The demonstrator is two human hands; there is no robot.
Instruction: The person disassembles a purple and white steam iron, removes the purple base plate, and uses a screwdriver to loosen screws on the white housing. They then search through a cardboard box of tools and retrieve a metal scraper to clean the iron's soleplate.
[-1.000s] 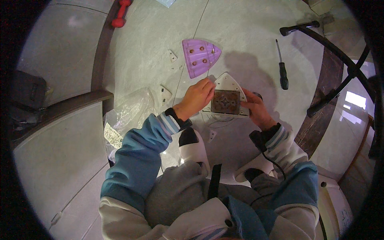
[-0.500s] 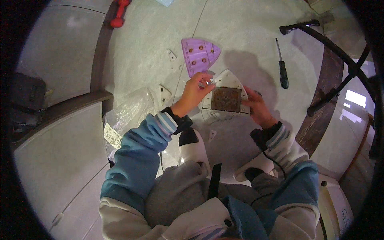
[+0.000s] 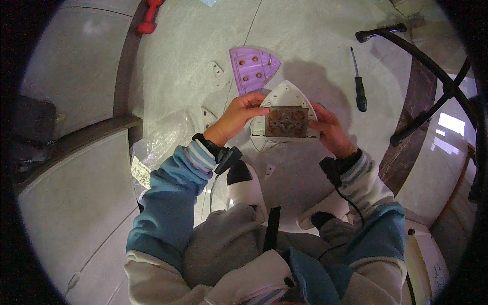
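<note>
Both my hands hold a white pointed plastic housing (image 3: 290,95) above the floor, its tip turned away from me. A brown, rusty-looking square plate (image 3: 287,122) sits in the middle of it, and thin wires hang at its near edge. My left hand (image 3: 239,114) grips the left side with the thumb on the front. On the right side, my right hand (image 3: 331,129) grips the edge, some of its fingers hidden behind. Just beyond my left hand lies a purple pointed cover (image 3: 252,69) with several brown round spots.
A black-handled screwdriver (image 3: 360,94) lies at right, near a black metal stand (image 3: 422,51). Small white plates (image 3: 217,69) and a clear plastic bag (image 3: 170,134) lie at left. A red dumbbell (image 3: 148,20) is at the far left. My white shoes (image 3: 246,190) are below.
My left hand has gone from a raised pinch at the housing's upper left to gripping its left side. The housing has shifted slightly away from me and turned more upright.
</note>
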